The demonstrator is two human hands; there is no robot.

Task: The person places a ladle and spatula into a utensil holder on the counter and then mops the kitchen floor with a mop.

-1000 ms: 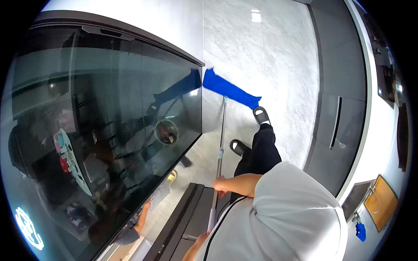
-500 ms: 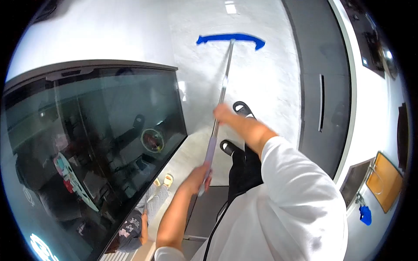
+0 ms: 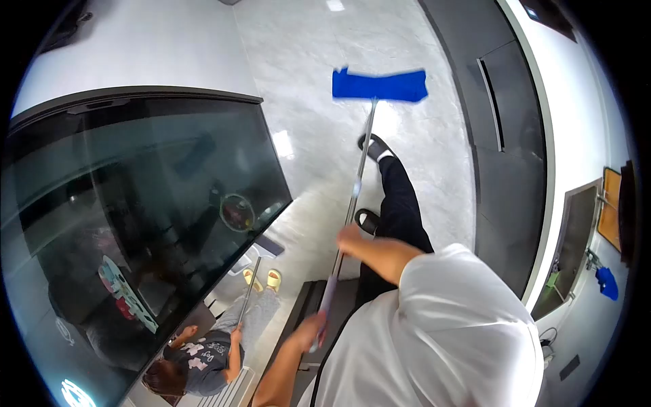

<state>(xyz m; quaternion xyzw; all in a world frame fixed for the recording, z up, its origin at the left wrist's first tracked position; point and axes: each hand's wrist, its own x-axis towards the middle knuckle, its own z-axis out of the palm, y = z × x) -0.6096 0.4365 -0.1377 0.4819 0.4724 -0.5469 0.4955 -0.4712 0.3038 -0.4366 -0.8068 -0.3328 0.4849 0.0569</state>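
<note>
A flat mop with a blue pad [image 3: 380,86] is ahead of my feet, its broad blue face showing; whether the pad touches the floor I cannot tell. Its silver pole [image 3: 365,152] slopes back toward my body. My right hand [image 3: 349,239] is wrapped around the metal part of the pole. Lower down, my left hand [image 3: 312,330] grips the purple handle sleeve [image 3: 328,298] close to its end. Both hands are closed on the mop.
A large dark glass panel [image 3: 149,176] stands at left. Grey cabinets [image 3: 508,183] line the right side. Another person [image 3: 203,353] at lower left holds a long-handled floor tool [image 3: 268,246]. A sink [image 3: 569,237] and a blue cloth [image 3: 607,283] are at far right.
The blue pad has shifted right and slightly nearer and shows more of its face. My feet have stepped forward. More of the other person and their floor tool has come into view.
</note>
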